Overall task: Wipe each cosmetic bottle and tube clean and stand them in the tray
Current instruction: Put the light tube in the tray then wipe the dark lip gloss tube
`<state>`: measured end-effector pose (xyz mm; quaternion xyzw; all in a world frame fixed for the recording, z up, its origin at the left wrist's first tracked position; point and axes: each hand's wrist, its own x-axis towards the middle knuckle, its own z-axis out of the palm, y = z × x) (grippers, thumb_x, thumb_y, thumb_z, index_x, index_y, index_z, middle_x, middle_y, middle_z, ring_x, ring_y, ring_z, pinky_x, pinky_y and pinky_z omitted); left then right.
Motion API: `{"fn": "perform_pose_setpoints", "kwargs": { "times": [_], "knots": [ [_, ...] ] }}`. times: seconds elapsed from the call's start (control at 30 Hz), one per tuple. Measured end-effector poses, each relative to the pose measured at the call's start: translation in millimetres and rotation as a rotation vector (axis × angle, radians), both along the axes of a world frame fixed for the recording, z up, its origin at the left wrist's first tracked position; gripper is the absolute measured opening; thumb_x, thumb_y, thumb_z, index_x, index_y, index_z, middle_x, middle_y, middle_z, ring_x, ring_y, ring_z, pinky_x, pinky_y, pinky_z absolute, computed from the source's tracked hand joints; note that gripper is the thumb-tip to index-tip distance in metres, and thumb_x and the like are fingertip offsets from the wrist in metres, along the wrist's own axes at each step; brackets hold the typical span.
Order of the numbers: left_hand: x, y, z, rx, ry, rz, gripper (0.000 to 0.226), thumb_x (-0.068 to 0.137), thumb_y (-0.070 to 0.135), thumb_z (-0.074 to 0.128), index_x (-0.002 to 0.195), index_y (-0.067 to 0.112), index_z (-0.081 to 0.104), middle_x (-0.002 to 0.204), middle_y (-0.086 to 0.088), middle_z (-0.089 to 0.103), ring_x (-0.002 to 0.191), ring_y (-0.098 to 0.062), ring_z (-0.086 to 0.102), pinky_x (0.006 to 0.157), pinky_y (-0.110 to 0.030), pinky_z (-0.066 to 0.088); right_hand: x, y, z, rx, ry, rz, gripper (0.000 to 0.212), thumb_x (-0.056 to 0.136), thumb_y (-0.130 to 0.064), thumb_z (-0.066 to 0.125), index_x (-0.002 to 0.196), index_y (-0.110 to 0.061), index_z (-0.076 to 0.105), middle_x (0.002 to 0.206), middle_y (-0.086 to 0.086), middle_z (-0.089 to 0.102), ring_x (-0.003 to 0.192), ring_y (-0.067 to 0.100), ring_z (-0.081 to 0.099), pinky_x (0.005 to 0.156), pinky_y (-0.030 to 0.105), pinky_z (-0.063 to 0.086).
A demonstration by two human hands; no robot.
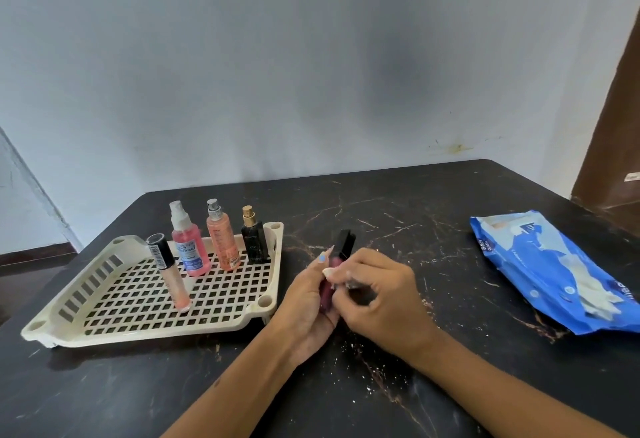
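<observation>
I have both forearms reaching in from the lower edge, bare, converging toward the middle. My left hand [309,293] is turned palm inward, fingers curled into a closed grip around a dark red tube [337,266] that stands nearly upright, its black cap poking out above the grip. My right hand [375,293] sits just beside it, knuckles up, wrist bent slightly, thumb and fingertips pinching a small pale wipe [330,273] against the tube right at the upper edge of the left grip.
</observation>
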<state>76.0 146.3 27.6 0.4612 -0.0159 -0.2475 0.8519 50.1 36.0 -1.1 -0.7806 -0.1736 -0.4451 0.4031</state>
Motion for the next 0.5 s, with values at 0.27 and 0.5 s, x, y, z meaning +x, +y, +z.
{"fn": "perform_pose_setpoints", "kwargs": {
  "times": [0.27,0.5],
  "knots": [
    [-8.0,-1.1,8.1,-0.008,-0.001,-0.132,0.034,0.101,0.019,0.032,0.103,-0.005,0.056,0.094,-0.028,0.069,0.084,-0.030,0.072,0.072,-0.035,0.059,4.5,-25.6,9.1,0.293,0.128,-0.147,0.024,0.084,0.005,0.068,0.094,-0.016,0.075,0.093,-0.010,0.068,0.090,0.000,0.064,0.076,0.005,0.046],
    [-7.1,-0.2,6.6,-0.021,0.013,-0.123,0.033,0.101,0.019,0.033,0.107,-0.003,0.057,0.096,-0.026,0.070,0.086,-0.029,0.071,0.074,-0.035,0.059,3.0,-23.9,9.9,0.312,0.146,-0.136,0.024,0.082,0.003,0.071,0.095,-0.017,0.076,0.094,-0.013,0.070,0.090,-0.002,0.065,0.078,0.006,0.047]
  ]
}}
